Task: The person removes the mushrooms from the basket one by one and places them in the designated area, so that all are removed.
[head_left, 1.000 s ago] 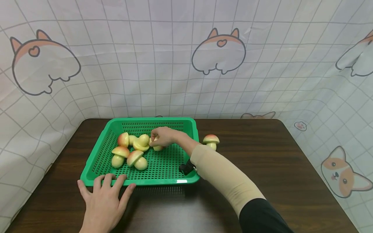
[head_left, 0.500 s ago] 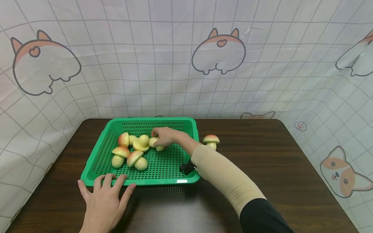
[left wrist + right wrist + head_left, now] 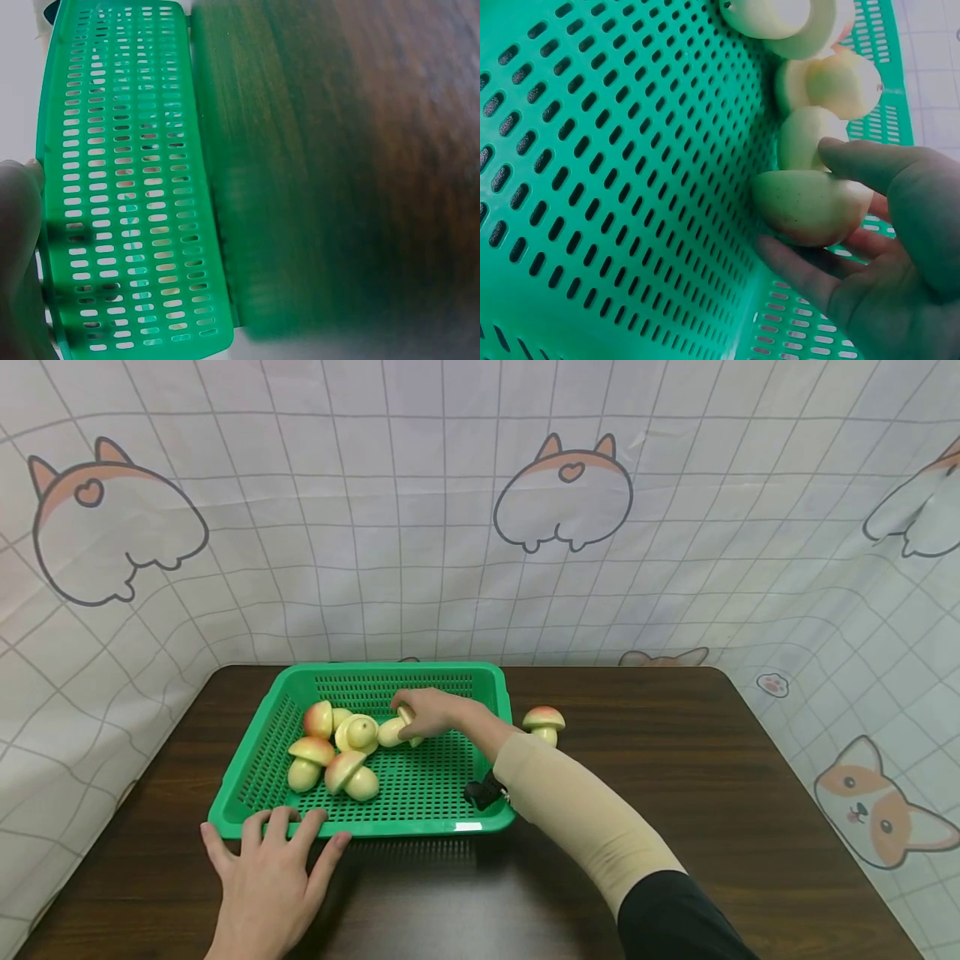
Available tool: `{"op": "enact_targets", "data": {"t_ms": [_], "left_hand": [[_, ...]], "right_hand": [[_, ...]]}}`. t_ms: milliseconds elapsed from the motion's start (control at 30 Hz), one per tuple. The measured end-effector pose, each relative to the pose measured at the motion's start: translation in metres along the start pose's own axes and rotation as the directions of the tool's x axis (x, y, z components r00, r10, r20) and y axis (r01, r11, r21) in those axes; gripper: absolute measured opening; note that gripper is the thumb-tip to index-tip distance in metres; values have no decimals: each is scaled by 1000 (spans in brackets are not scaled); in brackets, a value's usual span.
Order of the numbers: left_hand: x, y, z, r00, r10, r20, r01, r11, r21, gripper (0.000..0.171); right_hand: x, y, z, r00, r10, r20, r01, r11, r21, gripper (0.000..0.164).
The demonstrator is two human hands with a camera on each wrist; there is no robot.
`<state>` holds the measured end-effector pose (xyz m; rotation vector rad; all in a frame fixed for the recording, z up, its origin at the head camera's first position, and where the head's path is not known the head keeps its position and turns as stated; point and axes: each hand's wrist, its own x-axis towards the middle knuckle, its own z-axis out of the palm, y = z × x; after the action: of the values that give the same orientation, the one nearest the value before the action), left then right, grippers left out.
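Note:
My right hand (image 3: 429, 712) is inside a green plastic basket (image 3: 405, 828), holding a toy mushroom (image 3: 391, 732) that lies on its side. In the right wrist view the thumb presses its pale stem and the fingers reach around its cap (image 3: 810, 206). Touching or nearly touching its stem is another mushroom (image 3: 358, 733), stem pointing up. Several more mushrooms (image 3: 352, 776) with reddish-yellow caps lie in the left half of the basket. My left hand (image 3: 272, 877) rests on the basket's front left rim, fingers spread over it; the left wrist view shows only part of that hand.
One mushroom (image 3: 543, 725) stands on the dark wooden table (image 3: 645, 760) just right of the basket, partly behind my right forearm. A black device (image 3: 483, 792) is at my right wrist. A patterned cloth (image 3: 465, 543) hangs behind the table.
The held mushroom has shifted and turned slightly leftward. Its neighbour has tipped so the stem points up, moving a little left and forward. My left hand has stayed in place.

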<state>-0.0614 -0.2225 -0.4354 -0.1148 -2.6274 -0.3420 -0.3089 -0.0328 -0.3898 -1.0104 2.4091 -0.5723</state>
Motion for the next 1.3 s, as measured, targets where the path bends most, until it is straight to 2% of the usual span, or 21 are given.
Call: {"op": "enact_targets", "data": {"t_ms": [167,433,700,1000,1300], "left_hand": [[0,0,0,1000,2,-5,-2,1000,1,41],[0,0,0,1000,0,-1,0,1000,3,41],[1,0,0,1000,-3,-3,3,1000,6,41],[1,0,1,1000,1,-5,-1,1000,11,40],[0,-1,1,1000,0,-7,0,1000,10,41]], "right_hand": [[2,3,1,1000,-3,11,3,1000,27,54],[2,6,1,998,-29,52,19,982,185,44],[-1,7,3,997,-30,78,10,967,254,36],[1,9,2,998,-43,52,31,975,218,38],[-1,8,-5,998,-56,1,53,946,319,42]]}}
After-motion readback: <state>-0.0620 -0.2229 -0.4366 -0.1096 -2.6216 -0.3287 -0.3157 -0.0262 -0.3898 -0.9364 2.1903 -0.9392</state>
